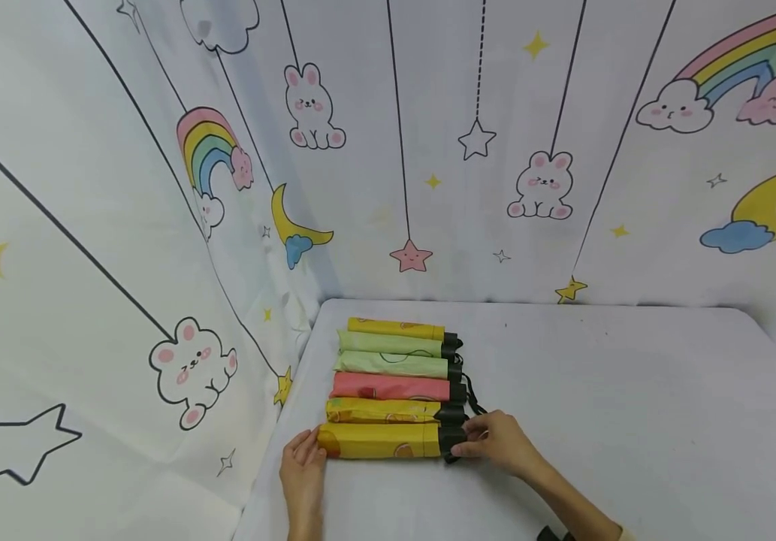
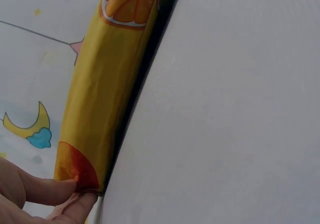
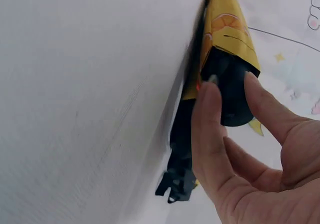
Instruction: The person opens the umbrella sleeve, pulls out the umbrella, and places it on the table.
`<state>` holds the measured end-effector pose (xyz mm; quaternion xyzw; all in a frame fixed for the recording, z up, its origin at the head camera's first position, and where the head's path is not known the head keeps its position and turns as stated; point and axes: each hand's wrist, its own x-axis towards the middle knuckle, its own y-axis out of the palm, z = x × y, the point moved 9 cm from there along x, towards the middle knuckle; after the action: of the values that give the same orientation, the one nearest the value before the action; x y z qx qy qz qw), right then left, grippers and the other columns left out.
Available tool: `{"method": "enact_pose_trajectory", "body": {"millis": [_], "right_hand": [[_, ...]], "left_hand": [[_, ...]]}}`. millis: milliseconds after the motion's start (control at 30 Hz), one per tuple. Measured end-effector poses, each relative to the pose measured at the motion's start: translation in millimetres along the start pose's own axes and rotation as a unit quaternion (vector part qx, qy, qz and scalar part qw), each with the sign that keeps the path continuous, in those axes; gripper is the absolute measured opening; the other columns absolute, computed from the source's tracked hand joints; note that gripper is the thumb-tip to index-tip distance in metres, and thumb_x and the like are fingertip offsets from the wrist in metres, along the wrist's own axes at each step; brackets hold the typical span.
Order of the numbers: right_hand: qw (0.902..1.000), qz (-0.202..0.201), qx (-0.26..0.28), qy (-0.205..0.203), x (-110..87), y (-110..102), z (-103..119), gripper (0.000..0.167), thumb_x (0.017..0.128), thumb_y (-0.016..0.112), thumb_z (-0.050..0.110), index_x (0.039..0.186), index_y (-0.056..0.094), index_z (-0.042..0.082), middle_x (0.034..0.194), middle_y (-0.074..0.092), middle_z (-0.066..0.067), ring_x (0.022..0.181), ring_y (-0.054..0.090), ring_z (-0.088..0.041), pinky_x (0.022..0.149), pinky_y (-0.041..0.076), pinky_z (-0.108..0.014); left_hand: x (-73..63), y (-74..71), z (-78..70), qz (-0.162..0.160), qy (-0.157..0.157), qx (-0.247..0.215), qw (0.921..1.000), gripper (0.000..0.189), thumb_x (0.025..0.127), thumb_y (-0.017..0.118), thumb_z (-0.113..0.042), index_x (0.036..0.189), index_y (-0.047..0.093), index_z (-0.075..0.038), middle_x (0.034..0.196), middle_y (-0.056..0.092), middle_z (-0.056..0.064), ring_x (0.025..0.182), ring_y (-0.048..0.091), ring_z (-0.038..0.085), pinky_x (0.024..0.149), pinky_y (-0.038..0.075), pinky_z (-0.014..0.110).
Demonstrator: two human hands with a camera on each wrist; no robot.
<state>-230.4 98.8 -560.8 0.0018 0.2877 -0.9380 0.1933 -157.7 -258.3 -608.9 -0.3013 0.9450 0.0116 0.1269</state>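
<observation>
A yellow folded umbrella (image 1: 381, 441) with orange-slice prints lies nearest the person, the front one in a stack of folded umbrellas. My left hand (image 1: 303, 473) pinches its left end; in the left wrist view the thumb (image 2: 52, 190) lies on the red-orange patch. At the other end, my right hand (image 1: 496, 443) holds the black handle (image 3: 231, 89) between thumb and fingers. Just behind lie another yellow umbrella (image 1: 381, 411) and a pink one (image 1: 388, 387). Beyond them come two pale green umbrellas (image 1: 388, 364) and a thin yellow one (image 1: 394, 327) at the back.
All the umbrellas lie side by side with black handles to the right, on a white-covered table (image 1: 604, 406). A black wrist strap (image 1: 472, 394) trails from the handles. White curtains (image 1: 442, 188) with cartoon prints stand behind and at left. A dark object (image 1: 550, 534) shows at the bottom edge.
</observation>
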Motion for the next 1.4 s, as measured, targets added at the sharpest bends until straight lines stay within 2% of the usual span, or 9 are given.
{"method": "enact_pose_trajectory", "body": {"millis": [133,300,367,500,600,767,867,1233,1400], "right_hand": [[0.9993,0.016,0.033,0.002,0.0,3,-2,0.052,0.082,0.091,0.032,0.115,0.076,-0.005,0.089,0.069,-0.001,0.084,0.064,-0.018,0.064,0.052,-0.029],[0.9961,0.029,0.082,0.017,-0.6,6,-3,0.055,0.085,0.088,0.034,0.119,0.074,-0.006,0.099,0.073,-0.004,0.090,0.073,-0.021,0.075,0.061,-0.034],[0.9928,0.039,0.111,0.019,-0.7,8,-3,0.055,0.086,0.087,0.032,0.121,0.073,-0.009,0.100,0.074,-0.007,0.088,0.076,-0.025,0.078,0.063,-0.037],[0.9824,0.069,0.173,0.019,-0.1,14,-1,0.053,0.089,0.085,0.025,0.124,0.069,-0.013,0.097,0.076,-0.011,0.083,0.078,-0.033,0.077,0.065,-0.041],[0.9763,0.079,0.200,0.021,-0.5,17,-1,0.051,0.090,0.084,0.021,0.124,0.068,-0.014,0.097,0.077,-0.014,0.083,0.078,-0.035,0.076,0.065,-0.042],[0.9745,0.073,0.211,0.025,-1.0,17,1,0.050,0.090,0.084,0.020,0.123,0.068,-0.015,0.099,0.078,-0.017,0.079,0.078,-0.034,0.075,0.065,-0.041],[0.9745,0.065,0.213,0.024,-1.4,16,3,0.050,0.090,0.084,0.022,0.122,0.069,-0.014,0.099,0.079,-0.017,0.078,0.078,-0.032,0.074,0.065,-0.039],[0.9622,0.051,0.264,0.044,-7.1,14,6,0.047,0.089,0.085,0.019,0.120,0.071,-0.013,0.103,0.078,-0.021,0.080,0.078,-0.034,0.076,0.065,-0.040],[0.9580,0.048,0.278,0.052,-8.6,14,6,0.046,0.089,0.085,0.018,0.120,0.071,-0.013,0.103,0.078,-0.021,0.079,0.078,-0.034,0.076,0.065,-0.040]], "left_hand": [[-0.5,-2.7,-0.5,-0.007,-0.002,-0.005,1.0000,0.050,0.100,0.058,0.011,0.147,0.044,0.006,0.149,0.052,0.030,0.137,0.052,0.045,0.100,0.054,0.026],[-2.3,-5.4,-0.7,-0.019,0.002,-0.016,0.9997,0.049,0.099,0.060,0.012,0.145,0.046,0.006,0.147,0.054,0.030,0.134,0.055,0.043,0.091,0.055,0.016],[-2.2,-6.4,-0.2,-0.025,0.002,-0.019,0.9995,0.049,0.098,0.061,0.012,0.145,0.047,0.006,0.146,0.055,0.029,0.132,0.057,0.041,0.088,0.055,0.014],[-1.4,-7.2,0.0,-0.027,-0.002,-0.032,0.9991,0.049,0.098,0.062,0.012,0.145,0.047,0.006,0.146,0.056,0.029,0.132,0.058,0.038,0.088,0.055,0.015],[-1.4,-9.0,0.7,-0.036,-0.008,-0.044,0.9983,0.049,0.096,0.063,0.013,0.143,0.048,0.007,0.143,0.057,0.029,0.126,0.063,0.033,0.086,0.057,0.016],[-3.5,-13.9,0.8,-0.061,-0.009,-0.060,0.9963,0.048,0.092,0.066,0.016,0.138,0.053,0.009,0.136,0.061,0.030,0.103,0.070,0.012,0.079,0.057,0.015],[-4.2,-14.9,0.8,-0.067,-0.011,-0.070,0.9952,0.049,0.091,0.067,0.017,0.137,0.054,0.010,0.135,0.061,0.030,0.097,0.070,0.006,0.077,0.058,0.016],[-3.4,-17.6,7.8,-0.097,-0.033,-0.113,0.9883,0.054,0.088,0.071,0.017,0.138,0.052,0.008,0.131,0.065,0.026,0.090,0.072,0.004,0.077,0.061,0.021],[-3.3,-17.9,8.7,-0.098,-0.040,-0.137,0.9849,0.056,0.088,0.073,0.014,0.140,0.051,0.009,0.129,0.068,0.023,0.092,0.073,0.005,0.079,0.062,0.024]]}}
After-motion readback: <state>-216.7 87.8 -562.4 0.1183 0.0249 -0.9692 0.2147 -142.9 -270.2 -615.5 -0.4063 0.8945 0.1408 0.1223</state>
